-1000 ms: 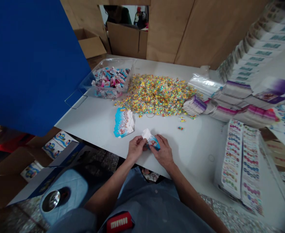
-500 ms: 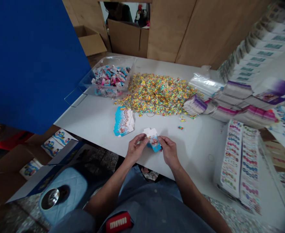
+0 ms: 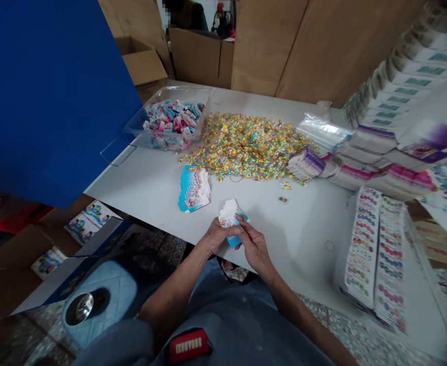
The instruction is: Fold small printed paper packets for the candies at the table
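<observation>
My left hand [image 3: 220,235] is closed around a small blue-and-white printed carton [image 3: 229,209], its white flaps pointing away from me. From the other side my right hand [image 3: 253,245] grips the same carton, fingers bent over its printed face and right edge. Part of the carton is hidden by my fingers, so I cannot tell if it is one piece or several. To the left lies a fanned stack of flat blue-and-white cartons [image 3: 195,189]. Beyond my hands spreads a heap of small colourful wrapped pieces [image 3: 252,147], with a few loose ones [image 3: 283,199] nearer.
A clear plastic bin [image 3: 204,114] of small filled boxes stands at the back left. Purple and pink carton stacks [image 3: 368,152] and sticker sheets [image 3: 362,249] are on the right. A blue panel [image 3: 56,101] rises at left. A stool [image 3: 109,300] holds a metal bowl [image 3: 79,309].
My hands have come closer together, the right moving left and over the carton. The carton has shifted slightly left and is more covered by fingers.
</observation>
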`<state>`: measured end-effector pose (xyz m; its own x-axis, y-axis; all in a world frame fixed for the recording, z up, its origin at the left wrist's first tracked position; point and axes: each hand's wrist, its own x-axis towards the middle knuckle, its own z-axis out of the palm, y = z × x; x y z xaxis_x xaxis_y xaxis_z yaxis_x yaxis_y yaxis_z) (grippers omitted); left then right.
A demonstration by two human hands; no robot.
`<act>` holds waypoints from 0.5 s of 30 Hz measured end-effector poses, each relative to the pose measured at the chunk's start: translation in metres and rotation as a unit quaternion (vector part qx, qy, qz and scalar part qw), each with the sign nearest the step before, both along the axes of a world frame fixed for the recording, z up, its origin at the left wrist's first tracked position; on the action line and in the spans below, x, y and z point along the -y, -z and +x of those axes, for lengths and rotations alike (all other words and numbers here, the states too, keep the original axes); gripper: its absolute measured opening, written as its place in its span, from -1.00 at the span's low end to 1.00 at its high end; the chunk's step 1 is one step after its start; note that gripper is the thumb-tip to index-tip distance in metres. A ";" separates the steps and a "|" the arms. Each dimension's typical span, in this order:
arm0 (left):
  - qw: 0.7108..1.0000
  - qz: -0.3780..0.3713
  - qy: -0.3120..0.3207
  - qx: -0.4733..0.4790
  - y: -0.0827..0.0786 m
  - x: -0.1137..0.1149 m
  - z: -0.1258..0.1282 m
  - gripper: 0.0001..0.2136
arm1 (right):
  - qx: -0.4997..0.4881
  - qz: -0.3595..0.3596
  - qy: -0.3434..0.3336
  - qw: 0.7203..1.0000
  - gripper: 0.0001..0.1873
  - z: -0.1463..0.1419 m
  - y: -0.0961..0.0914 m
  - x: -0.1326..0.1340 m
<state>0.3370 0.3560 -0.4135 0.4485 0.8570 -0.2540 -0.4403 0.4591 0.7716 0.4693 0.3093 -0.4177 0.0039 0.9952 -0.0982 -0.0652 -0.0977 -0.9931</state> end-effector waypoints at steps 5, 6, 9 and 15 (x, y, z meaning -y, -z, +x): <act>0.986 0.034 -0.106 -0.123 -0.003 0.002 0.003 -0.59 | 0.089 0.044 -0.032 0.995 -0.56 -0.005 0.001 0.006; 0.981 0.053 -0.115 -0.148 -0.005 0.004 0.003 -0.59 | 0.095 0.045 -0.015 0.994 -0.56 -0.005 0.002 0.006; 0.963 0.111 -0.148 -0.198 -0.008 0.012 0.004 -0.57 | 0.104 0.040 0.035 0.993 -0.56 -0.004 0.004 0.005; 0.949 0.108 -0.229 -0.189 0.001 0.021 0.001 -0.47 | 0.070 0.052 0.051 0.995 -0.57 0.004 0.008 0.001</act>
